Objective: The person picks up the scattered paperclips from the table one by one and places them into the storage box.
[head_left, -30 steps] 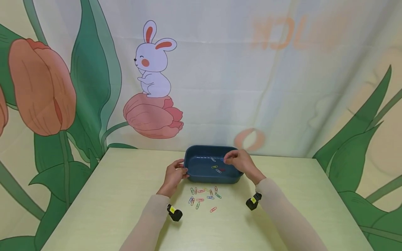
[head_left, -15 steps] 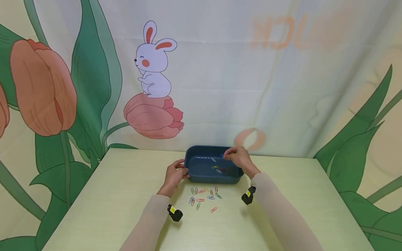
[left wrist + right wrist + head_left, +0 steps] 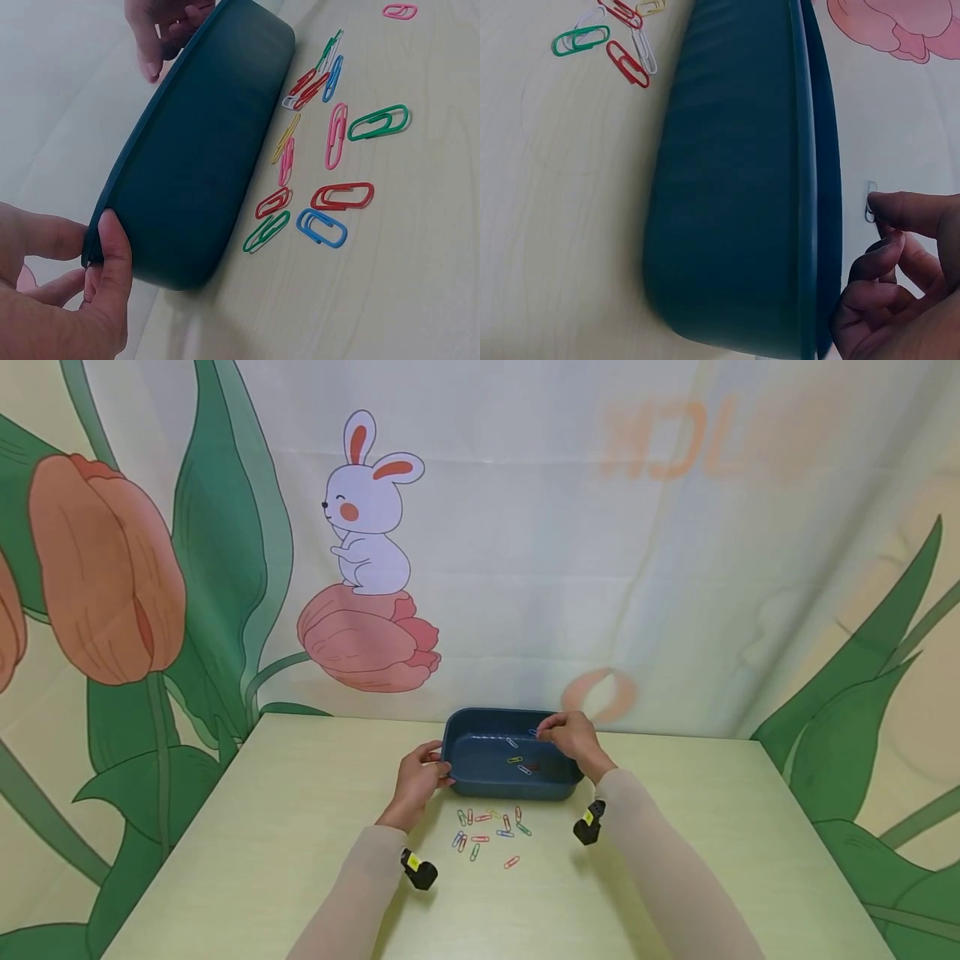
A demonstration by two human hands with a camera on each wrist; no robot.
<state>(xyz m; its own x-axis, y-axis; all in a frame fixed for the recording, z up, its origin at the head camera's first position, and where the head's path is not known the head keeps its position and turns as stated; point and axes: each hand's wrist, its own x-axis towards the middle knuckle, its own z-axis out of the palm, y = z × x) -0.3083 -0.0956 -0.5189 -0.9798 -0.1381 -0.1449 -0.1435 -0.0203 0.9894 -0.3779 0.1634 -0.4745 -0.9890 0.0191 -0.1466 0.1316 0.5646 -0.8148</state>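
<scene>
My left hand [image 3: 414,783] grips the left rim of a dark blue plastic bin [image 3: 480,791], thumb outside the wall, as the left wrist view shows up close. Over the bin's right side, my right hand [image 3: 573,739] pinches a small blue paper clip [image 3: 533,732] between thumb and forefinger. That paper clip [image 3: 871,201] looks pale grey-blue in the right wrist view, held above the rim. On the bin's floor lie a yellow paper clip [image 3: 514,760], a red paper clip [image 3: 533,767] and two white ones [image 3: 512,742].
Several coloured paper clips lie scattered on the pale wooden table [image 3: 300,860] in front of the bin. One pink paper clip [image 3: 512,862] sits apart, closer to me. A printed curtain [image 3: 510,568] hangs behind the table's far edge.
My right forearm has swung slightly left and away from me, and the pinched paper clip has risen a little over the bin. My left hand keeps its grip on the rim.
</scene>
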